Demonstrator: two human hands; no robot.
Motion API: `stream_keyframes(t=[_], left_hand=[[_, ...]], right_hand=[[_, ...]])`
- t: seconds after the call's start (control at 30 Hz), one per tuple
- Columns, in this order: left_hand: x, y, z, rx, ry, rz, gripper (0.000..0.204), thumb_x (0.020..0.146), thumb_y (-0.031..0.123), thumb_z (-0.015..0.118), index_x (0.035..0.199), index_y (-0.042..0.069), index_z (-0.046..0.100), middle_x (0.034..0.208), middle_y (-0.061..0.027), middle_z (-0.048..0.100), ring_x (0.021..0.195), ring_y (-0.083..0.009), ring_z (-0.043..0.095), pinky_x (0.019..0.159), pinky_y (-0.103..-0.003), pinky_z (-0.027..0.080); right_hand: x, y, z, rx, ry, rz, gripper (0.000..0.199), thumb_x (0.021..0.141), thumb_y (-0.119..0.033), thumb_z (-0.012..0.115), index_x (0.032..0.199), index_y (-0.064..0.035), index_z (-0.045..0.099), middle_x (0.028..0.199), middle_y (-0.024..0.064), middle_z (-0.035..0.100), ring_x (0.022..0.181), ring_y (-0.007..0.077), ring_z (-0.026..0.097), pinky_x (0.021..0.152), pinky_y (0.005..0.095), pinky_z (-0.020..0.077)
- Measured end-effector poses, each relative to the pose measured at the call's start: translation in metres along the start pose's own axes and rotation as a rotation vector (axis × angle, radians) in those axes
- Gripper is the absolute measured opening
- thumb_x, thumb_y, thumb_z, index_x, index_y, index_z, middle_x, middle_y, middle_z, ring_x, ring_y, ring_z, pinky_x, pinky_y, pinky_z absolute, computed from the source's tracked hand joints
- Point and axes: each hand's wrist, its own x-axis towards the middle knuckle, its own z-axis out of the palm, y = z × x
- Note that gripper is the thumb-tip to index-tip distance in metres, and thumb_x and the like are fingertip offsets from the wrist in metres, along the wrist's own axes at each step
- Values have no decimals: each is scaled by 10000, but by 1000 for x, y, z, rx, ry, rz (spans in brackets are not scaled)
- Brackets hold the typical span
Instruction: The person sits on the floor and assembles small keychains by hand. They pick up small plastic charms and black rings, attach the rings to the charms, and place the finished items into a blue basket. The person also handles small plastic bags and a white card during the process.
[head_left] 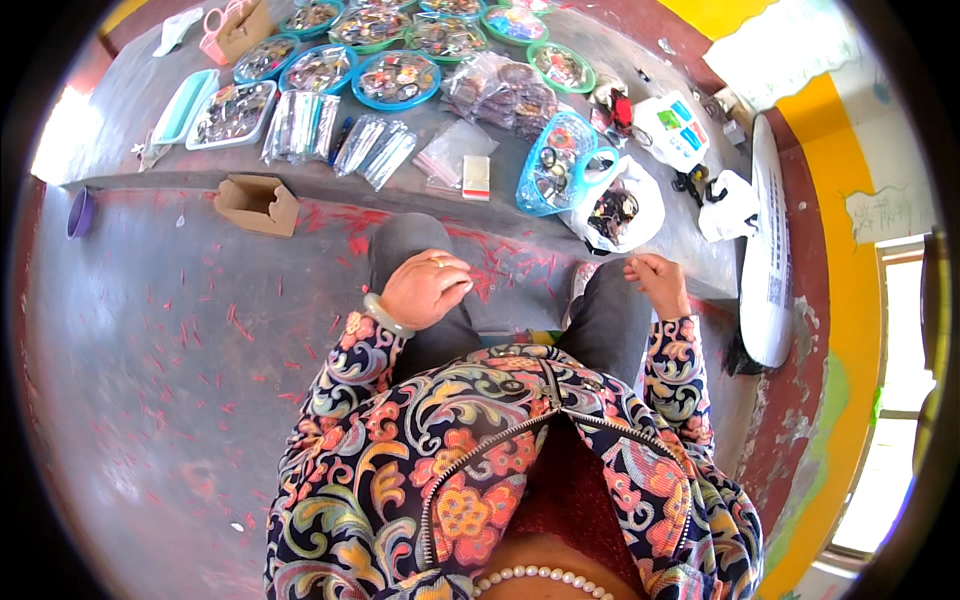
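Observation:
Above my left thigh is my left hand (430,288), its fingers bent and held together. A pale bangle (388,316) circles that wrist, and a ring sits on one finger. My right hand (658,283) is beside my right knee, fingers curled and thumb tips close together in a pinch. If either hand holds anything, it is hidden or too small to make out. Just beyond the right hand stands an open white plastic bag (645,206) with dark items inside. A light blue plastic basket (545,150) of small round items leans against it.
On the grey ledge (300,165) are round trays, including a blue tray (396,80), bundles of clear packets (375,150), a small white-and-red box (476,178) and clear bags (440,150). An open cardboard box (257,205) and purple bowl (80,213) sit below. Red scraps litter the floor.

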Motion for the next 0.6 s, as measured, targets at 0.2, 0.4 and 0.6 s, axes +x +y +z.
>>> stream_keyframes(t=[0.2, 0.4, 0.6], left_hand=[[3, -4, 13, -75, 17, -1, 114, 782, 133, 572, 813, 33, 615, 884, -105, 622, 855, -265, 570, 778, -347, 440], [2, -11, 8, -138, 55, 28, 111, 781, 126, 570, 800, 24, 609, 869, -107, 623, 833, -276, 573, 759, -348, 448], [-2, -13, 11, -159, 83, 39, 105, 783, 119, 573, 815, 24, 605, 869, -101, 622, 838, -272, 570, 751, -349, 449]], right_hand=[[12, -57, 31, -96, -102, -139, 233, 831, -211, 550, 896, -5, 638, 763, 41, 647, 705, 86, 607, 565, 209, 453], [-3, -55, 44, -87, -151, -65, 219, 835, -189, 543, 904, -3, 634, 786, 42, 644, 703, 88, 601, 573, 207, 448], [-9, -29, 39, -115, -207, 10, 225, 831, -186, 530, 904, 0, 633, 778, 47, 636, 688, 86, 598, 556, 207, 447]])
